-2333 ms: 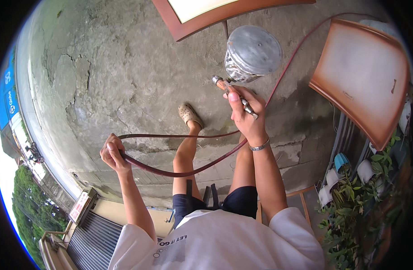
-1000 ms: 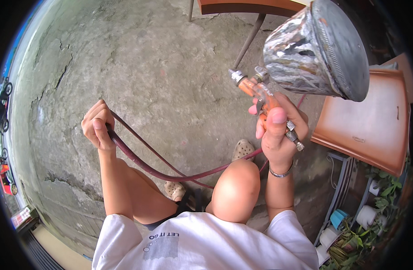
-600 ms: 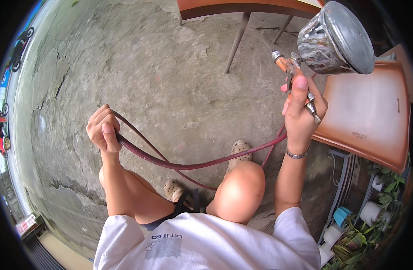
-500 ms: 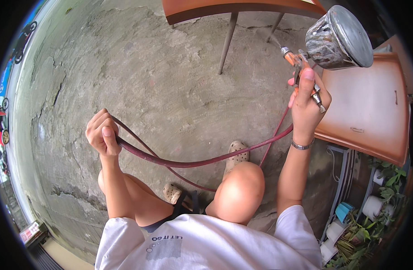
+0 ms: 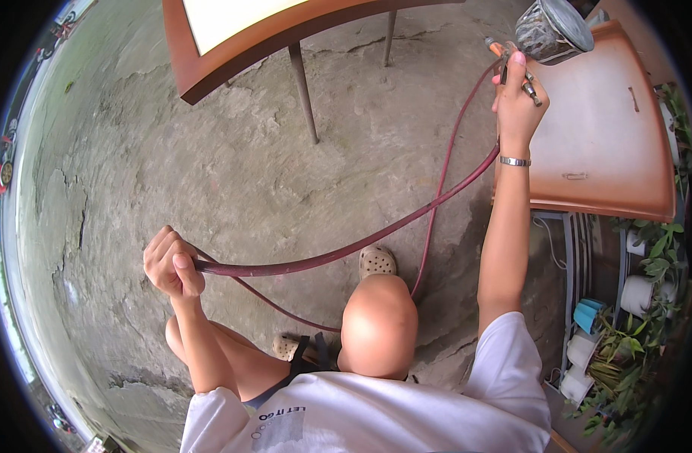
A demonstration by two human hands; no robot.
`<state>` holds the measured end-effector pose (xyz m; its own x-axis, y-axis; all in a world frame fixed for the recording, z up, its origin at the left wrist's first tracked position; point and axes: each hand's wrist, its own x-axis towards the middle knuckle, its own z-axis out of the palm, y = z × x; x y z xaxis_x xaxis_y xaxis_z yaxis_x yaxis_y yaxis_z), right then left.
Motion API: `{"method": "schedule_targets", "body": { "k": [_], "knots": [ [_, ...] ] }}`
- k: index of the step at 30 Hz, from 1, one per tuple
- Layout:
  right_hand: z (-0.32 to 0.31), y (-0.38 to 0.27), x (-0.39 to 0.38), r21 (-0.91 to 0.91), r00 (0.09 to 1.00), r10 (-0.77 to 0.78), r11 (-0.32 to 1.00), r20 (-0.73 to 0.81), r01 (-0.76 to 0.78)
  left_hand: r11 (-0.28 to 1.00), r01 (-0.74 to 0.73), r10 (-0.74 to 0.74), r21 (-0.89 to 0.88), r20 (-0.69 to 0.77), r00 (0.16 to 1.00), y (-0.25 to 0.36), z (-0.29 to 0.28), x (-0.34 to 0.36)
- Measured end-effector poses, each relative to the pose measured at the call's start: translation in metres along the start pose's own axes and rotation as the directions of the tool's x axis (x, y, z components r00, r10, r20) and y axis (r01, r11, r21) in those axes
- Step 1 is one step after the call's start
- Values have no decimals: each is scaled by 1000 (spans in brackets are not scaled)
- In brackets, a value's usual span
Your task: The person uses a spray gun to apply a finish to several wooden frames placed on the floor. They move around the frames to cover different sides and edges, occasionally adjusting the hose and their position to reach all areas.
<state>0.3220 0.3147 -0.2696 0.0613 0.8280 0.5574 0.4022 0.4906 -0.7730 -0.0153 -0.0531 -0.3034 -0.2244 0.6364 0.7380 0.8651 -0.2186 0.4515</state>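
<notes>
My left hand (image 5: 174,260) is closed round a dark red hose (image 5: 338,249) at lower left; the hose sags across to the right side, with a second stretch of it crossing beneath. My right hand (image 5: 521,106) is raised at upper right, wrapped round an orange-and-metal spray gun (image 5: 501,51) with a paint-smeared metal cup (image 5: 550,29) on it. A brown-rimmed piece with a white top (image 5: 233,53), on thin legs, stands at the top. A white panel with rust-brown edges (image 5: 587,136) lies right of my right arm.
Cracked concrete ground (image 5: 172,151) stretches under me. Potted plants (image 5: 652,272), white pots and a blue pot (image 5: 587,313) sit on a metal rack at the right. Motorbikes (image 5: 5,170) show at the far left rim. My knee (image 5: 378,321) is bent up in front of me.
I have gone from standing to crouching. The spray gun and cup have risen towards the upper right with my right arm outstretched; the white-topped piece shows more fully at the top.
</notes>
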Motion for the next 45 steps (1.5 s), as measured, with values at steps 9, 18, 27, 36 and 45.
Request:
{"method": "schedule_targets", "body": {
  "k": [9, 18, 27, 36, 45],
  "knots": [
    [-19, 15, 65, -135, 971, -43, 991, -235, 11, 1000, -13, 14, -23, 27, 1000, 7, 23, 6],
    [-18, -63, -58, 194, 978, 156, 964, 141, -182, 995, 53, -60, -81, -83, 995, -4, -12, -7],
    [4, -137, -145, 302, 920, -24, 948, 392, -104, 996, 69, -78, -61, -165, 983, -12, -63, -29],
    [38, -209, -177, 492, 744, -280, 868, 607, -74, 995, 93, -101, -48, -208, 973, -13, -104, -55],
    [33, -202, -151, 222, 818, -104, 975, 565, -30, 996, 84, -82, 1, -207, 975, -7, -108, -53]
  ]
}}
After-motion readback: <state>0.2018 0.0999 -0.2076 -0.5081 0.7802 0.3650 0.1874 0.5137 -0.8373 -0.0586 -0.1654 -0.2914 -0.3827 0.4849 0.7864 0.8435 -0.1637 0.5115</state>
